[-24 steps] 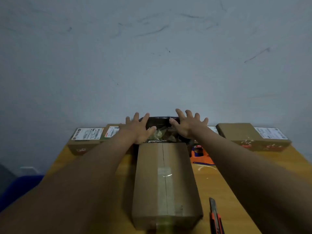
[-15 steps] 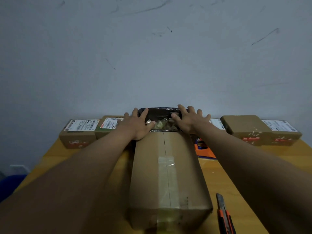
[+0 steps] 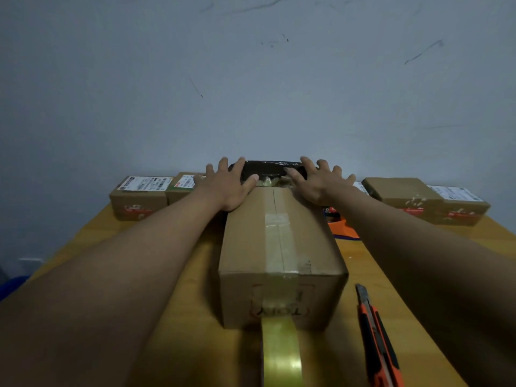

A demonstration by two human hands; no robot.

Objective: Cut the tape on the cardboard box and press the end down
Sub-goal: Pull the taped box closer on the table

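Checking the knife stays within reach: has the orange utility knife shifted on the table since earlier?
No. The utility knife lies right of the cardboard box as before; only the camera moved.

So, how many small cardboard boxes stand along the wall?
4 visible: two at the left, two at the right. The hands, the arms and the black bag may hide more.

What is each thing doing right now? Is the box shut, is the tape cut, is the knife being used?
Cardboard box: flaps shut, partly taped.
Tape: uncut, running off the near end.
Knife: lying on the table, untouched.
Left hand: open, on the far end.
Right hand: open, on the far end.
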